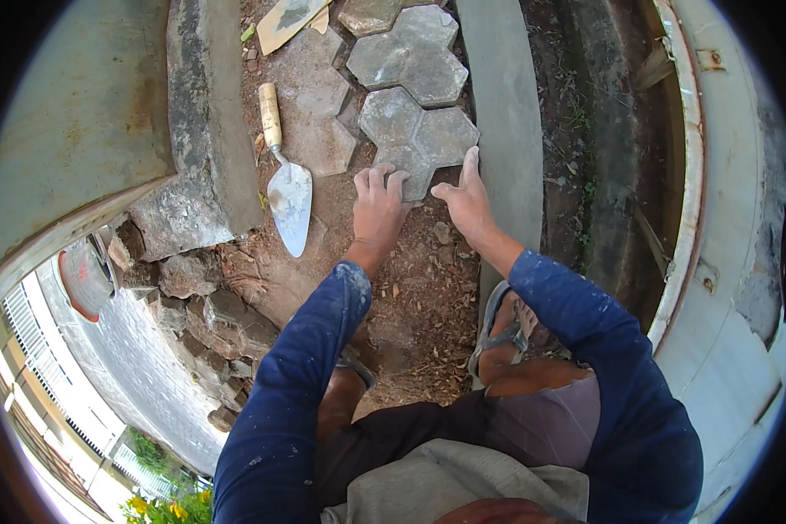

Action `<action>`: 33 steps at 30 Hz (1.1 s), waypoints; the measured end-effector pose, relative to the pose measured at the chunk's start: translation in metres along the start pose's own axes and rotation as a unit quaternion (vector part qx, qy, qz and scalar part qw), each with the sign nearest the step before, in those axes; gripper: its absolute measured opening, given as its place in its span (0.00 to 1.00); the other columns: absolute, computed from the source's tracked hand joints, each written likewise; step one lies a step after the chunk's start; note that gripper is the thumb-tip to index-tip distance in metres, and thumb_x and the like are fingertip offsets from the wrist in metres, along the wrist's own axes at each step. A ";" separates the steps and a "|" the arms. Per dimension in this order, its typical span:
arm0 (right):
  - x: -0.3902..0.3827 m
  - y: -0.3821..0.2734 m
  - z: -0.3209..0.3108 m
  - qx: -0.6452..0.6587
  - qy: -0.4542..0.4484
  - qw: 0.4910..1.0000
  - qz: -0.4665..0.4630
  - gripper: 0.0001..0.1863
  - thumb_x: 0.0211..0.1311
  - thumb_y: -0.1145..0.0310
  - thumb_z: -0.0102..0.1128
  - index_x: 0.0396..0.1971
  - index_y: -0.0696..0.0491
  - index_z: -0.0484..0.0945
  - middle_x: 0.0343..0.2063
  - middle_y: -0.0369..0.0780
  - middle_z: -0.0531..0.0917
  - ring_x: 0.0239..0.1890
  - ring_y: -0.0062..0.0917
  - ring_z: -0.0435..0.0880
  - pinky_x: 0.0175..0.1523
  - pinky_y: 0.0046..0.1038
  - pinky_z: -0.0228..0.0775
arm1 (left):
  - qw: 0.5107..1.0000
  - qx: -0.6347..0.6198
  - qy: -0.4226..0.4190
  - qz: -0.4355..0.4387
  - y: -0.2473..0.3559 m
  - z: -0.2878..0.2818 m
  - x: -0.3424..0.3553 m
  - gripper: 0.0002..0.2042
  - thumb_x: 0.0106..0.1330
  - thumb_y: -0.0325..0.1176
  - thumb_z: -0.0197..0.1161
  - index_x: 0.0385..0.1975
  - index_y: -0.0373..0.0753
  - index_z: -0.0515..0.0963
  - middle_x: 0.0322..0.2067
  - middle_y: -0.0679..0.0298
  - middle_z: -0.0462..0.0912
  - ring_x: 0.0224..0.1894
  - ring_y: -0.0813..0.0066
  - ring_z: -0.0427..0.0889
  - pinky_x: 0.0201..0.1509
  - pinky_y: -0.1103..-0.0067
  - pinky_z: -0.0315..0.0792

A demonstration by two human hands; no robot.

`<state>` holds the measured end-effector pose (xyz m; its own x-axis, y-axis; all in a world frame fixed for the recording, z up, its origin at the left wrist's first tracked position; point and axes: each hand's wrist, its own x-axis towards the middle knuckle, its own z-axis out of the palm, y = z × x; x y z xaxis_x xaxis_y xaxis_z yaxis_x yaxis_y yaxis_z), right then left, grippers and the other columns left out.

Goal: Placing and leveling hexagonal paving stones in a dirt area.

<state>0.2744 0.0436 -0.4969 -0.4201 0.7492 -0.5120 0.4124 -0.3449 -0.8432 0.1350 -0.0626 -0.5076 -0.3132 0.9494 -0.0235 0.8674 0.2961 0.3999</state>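
A grey three-lobed concrete paving stone [415,135] lies at the near end of a row of similar pavers. My left hand [378,210] has its fingers curled over the stone's near left edge. On its near right side, my right hand [470,205] grips the edge, with the forefinger along the right lobe and the thumb by the bottom lobe. Another paver [410,57] sits just beyond it. To the left, a pointing trowel [290,203] with a wooden handle rests on the ground, its blade toward me.
A concrete kerb [506,113] runs along the right, and a rough one [201,113] along the left. Paver-shaped patches [314,105] mark the soil at left. Broken stones [223,319] are piled at lower left. A sandalled foot [502,327] stands by the right kerb.
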 end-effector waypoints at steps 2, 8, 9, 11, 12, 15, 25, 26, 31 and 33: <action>-0.014 0.003 -0.002 -0.028 -0.004 1.000 0.009 0.55 0.55 0.70 0.63 0.74 0.70 0.35 0.75 0.62 0.48 0.79 0.47 0.46 0.80 0.34 0.40 | 1.000 0.013 -0.004 0.001 0.003 -0.002 0.007 0.37 0.46 0.38 0.80 0.59 0.43 0.73 0.57 0.57 0.71 0.59 0.49 0.68 0.61 0.62 0.72; -0.062 0.014 0.004 -0.082 -0.108 0.990 -0.035 0.50 0.58 0.73 0.61 0.75 0.67 0.41 0.74 0.63 0.49 0.78 0.49 0.48 0.80 0.36 0.43 | 0.987 0.163 -0.005 0.010 0.007 0.005 0.013 0.41 0.54 0.40 0.74 0.69 0.39 0.66 0.68 0.51 0.65 0.69 0.47 0.65 0.66 0.59 0.67; -0.063 0.015 0.004 -0.081 -0.118 0.989 -0.036 0.50 0.58 0.73 0.61 0.75 0.67 0.41 0.74 0.63 0.49 0.78 0.49 0.48 0.80 0.36 0.43 | 0.985 0.173 -0.005 0.000 0.006 0.007 0.013 0.39 0.57 0.38 0.72 0.70 0.38 0.64 0.70 0.49 0.63 0.71 0.46 0.63 0.67 0.59 0.66; -0.064 0.022 0.000 -0.139 -0.135 0.976 -0.102 0.48 0.58 0.74 0.59 0.75 0.67 0.42 0.74 0.63 0.48 0.79 0.49 0.48 0.80 0.36 0.43 | 0.979 0.204 0.011 -0.016 0.016 0.008 0.017 0.36 0.59 0.31 0.66 0.70 0.35 0.64 0.69 0.47 0.64 0.70 0.45 0.65 0.68 0.59 0.66; -0.062 0.026 0.004 -0.144 -0.152 0.970 -0.124 0.47 0.58 0.75 0.58 0.75 0.66 0.44 0.74 0.65 0.47 0.78 0.54 0.47 0.80 0.40 0.43 | 0.982 0.188 -0.007 0.003 0.013 0.004 0.020 0.31 0.63 0.32 0.62 0.69 0.36 0.65 0.69 0.48 0.65 0.70 0.46 0.65 0.69 0.60 0.66; -0.064 0.029 0.013 -0.215 -0.223 0.927 -0.211 0.45 0.59 0.76 0.57 0.75 0.64 0.46 0.73 0.67 0.46 0.76 0.61 0.48 0.79 0.46 0.44 | 0.984 0.176 -0.025 0.003 0.004 -0.026 0.024 0.26 0.67 0.32 0.58 0.67 0.38 0.69 0.68 0.52 0.67 0.69 0.53 0.68 0.70 0.64 0.66; -0.043 0.032 0.040 -0.370 -0.269 0.694 -0.556 0.39 0.62 0.64 0.63 0.72 0.58 0.60 0.73 0.57 0.58 0.76 0.54 0.53 0.77 0.55 0.45 | 0.951 0.070 -0.253 -0.161 -0.022 -0.254 -0.153 0.35 0.64 0.42 0.68 0.71 0.40 0.64 0.68 0.55 0.69 0.65 0.52 0.73 0.68 0.63 0.69; -0.033 0.024 0.042 -0.361 -0.265 0.680 -0.581 0.39 0.64 0.61 0.63 0.72 0.58 0.60 0.73 0.56 0.58 0.77 0.53 0.53 0.77 0.55 0.44 | 0.943 0.083 -0.241 -0.213 -0.026 -0.275 -0.180 0.33 0.65 0.40 0.67 0.69 0.39 0.66 0.66 0.55 0.70 0.64 0.54 0.74 0.67 0.65 0.70; 0.013 -0.046 0.067 -0.336 -0.121 0.687 -0.632 0.43 0.71 0.45 0.54 0.75 0.58 0.52 0.75 0.52 0.55 0.78 0.50 0.50 0.78 0.54 0.40 | 0.877 0.150 -0.155 -0.430 -0.042 -0.341 -0.326 0.29 0.66 0.40 0.67 0.65 0.35 0.71 0.60 0.50 0.77 0.60 0.48 0.77 0.63 0.62 0.73; 0.046 -0.049 0.065 -0.357 -0.075 0.681 -0.635 0.44 0.72 0.43 0.51 0.76 0.56 0.49 0.77 0.50 0.53 0.79 0.46 0.48 0.79 0.53 0.37 | 0.849 0.170 -0.113 -0.488 -0.048 -0.352 -0.384 0.30 0.65 0.42 0.67 0.64 0.34 0.72 0.58 0.49 0.79 0.59 0.46 0.78 0.62 0.61 0.73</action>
<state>0.1827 0.0581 -0.4899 -0.8602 0.1015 0.4997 -0.0959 0.9303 -0.3541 0.0779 -0.4787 -0.1947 -0.8981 0.2197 -0.3809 0.3112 0.9295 -0.1978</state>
